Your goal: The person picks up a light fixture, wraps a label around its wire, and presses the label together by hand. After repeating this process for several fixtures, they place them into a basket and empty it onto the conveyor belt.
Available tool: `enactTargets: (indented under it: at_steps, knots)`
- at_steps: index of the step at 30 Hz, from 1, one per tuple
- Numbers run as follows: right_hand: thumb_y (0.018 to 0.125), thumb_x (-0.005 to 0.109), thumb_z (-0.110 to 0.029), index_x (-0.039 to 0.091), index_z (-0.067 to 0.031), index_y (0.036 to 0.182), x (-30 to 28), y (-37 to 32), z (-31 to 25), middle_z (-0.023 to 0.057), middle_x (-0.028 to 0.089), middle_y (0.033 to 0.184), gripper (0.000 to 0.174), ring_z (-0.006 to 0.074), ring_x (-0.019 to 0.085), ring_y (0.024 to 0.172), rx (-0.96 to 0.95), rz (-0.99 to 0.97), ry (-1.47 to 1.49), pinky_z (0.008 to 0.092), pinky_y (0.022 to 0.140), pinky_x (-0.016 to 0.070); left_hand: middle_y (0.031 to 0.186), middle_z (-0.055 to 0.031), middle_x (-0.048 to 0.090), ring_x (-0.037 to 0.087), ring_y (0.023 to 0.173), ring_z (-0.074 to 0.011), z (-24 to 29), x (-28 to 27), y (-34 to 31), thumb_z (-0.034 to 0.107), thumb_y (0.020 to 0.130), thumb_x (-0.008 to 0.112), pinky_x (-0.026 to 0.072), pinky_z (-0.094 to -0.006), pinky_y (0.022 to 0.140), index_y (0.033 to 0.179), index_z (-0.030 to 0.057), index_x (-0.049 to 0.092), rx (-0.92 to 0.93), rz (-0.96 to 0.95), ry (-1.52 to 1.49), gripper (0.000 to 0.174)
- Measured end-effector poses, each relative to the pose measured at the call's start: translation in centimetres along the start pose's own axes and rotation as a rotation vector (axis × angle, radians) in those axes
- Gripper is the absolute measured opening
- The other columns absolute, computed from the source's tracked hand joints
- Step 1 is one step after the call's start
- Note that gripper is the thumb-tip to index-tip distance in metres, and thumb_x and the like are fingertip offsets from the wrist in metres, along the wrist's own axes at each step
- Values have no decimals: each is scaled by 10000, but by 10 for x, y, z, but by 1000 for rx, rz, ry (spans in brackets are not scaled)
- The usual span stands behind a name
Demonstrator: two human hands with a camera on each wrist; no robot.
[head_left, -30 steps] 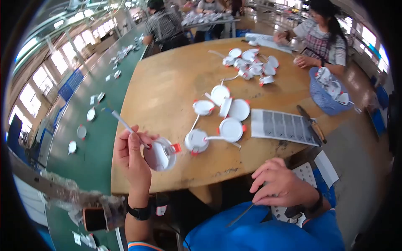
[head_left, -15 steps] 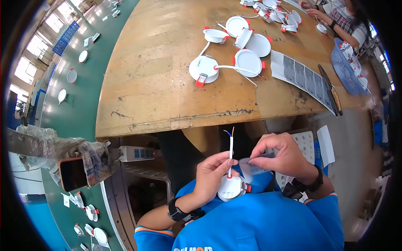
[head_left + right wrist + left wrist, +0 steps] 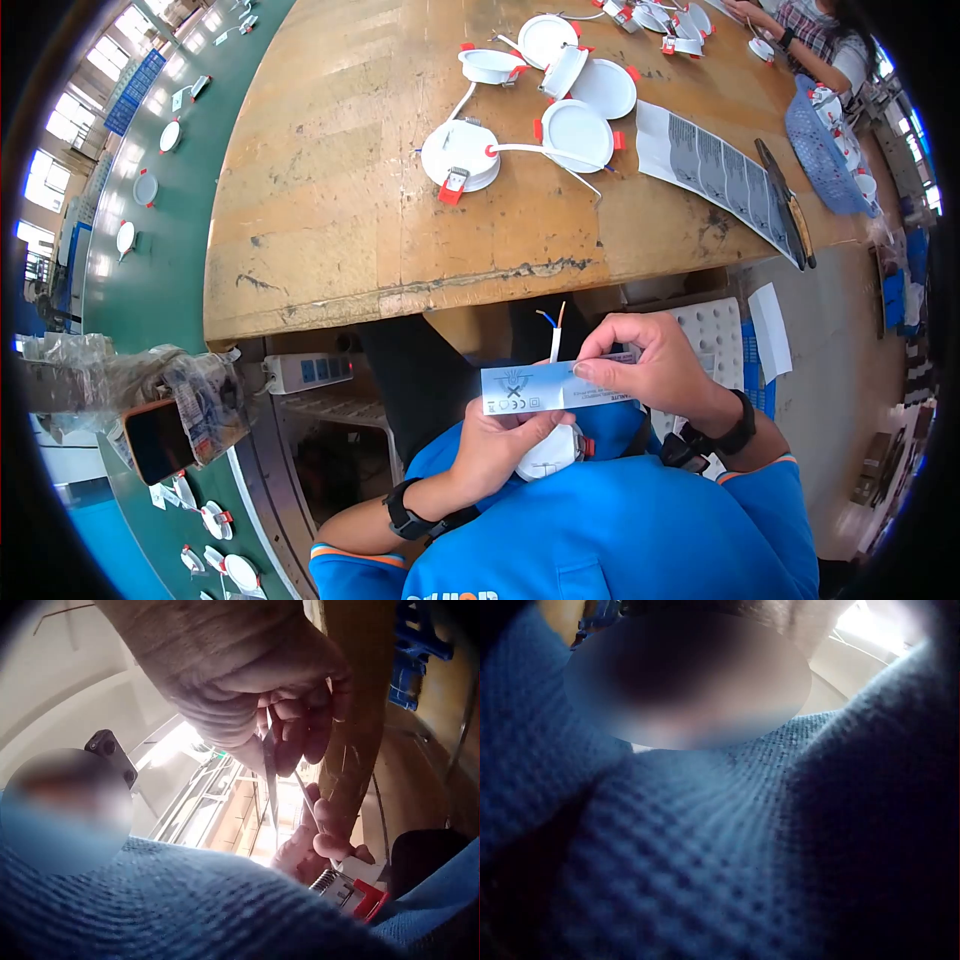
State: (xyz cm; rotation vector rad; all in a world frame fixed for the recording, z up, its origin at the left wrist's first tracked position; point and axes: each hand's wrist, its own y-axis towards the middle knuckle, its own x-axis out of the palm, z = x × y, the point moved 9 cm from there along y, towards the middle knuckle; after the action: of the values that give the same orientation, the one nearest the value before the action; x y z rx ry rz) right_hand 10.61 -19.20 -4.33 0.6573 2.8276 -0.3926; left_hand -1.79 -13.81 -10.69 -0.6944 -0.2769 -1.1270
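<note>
From my remote seat, the head view shows the printed strip [image 3: 530, 388] held above the person's lap, its near side covering part of the white cable [image 3: 556, 345] of the lamp [image 3: 548, 458]. The right grip [image 3: 655, 365] pinches the strip near one end between thumb and fingers. The left grip [image 3: 492, 445] is closed on the lamp, its fingers about the cable close to the housing; whether it also nips the strip's lower edge, I can't tell. My left wrist view gives only blue cloth and blur. I judge the strip next to weightless, thin and limp, apt to curl or crease, so I'd hold it by its ends and keep off the print. The lamp looks light but rigid, smooth enough to slip; I'd take it by the rim, away from the sprung red clip [image 3: 370, 901], and spare the bare wire ends [image 3: 552, 316], which look easily bent.
</note>
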Motion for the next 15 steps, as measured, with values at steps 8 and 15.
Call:
enactTargets:
  at_steps: [8, 15]
  knots:
    - [748, 672, -113, 637, -5, 789, -2, 5, 10, 47, 634, 714, 120, 74, 570, 655, 4, 52, 38, 214, 604, 457, 916, -130, 625, 622, 842, -186, 0, 3, 3, 31, 815, 600, 514, -292, 717, 1061, -28, 522, -32, 10, -65, 265]
    - [748, 672, -97, 635, -1, 789, -1, 6, 11, 52, 633, 727, 111, 78, 574, 668, -14, 47, 57, 214, 613, 459, 874, -149, 635, 635, 787, -193, -4, -1, 6, 108, 854, 561, 521, -300, 688, 1060, -9, 529, -65, 43, -106, 240]
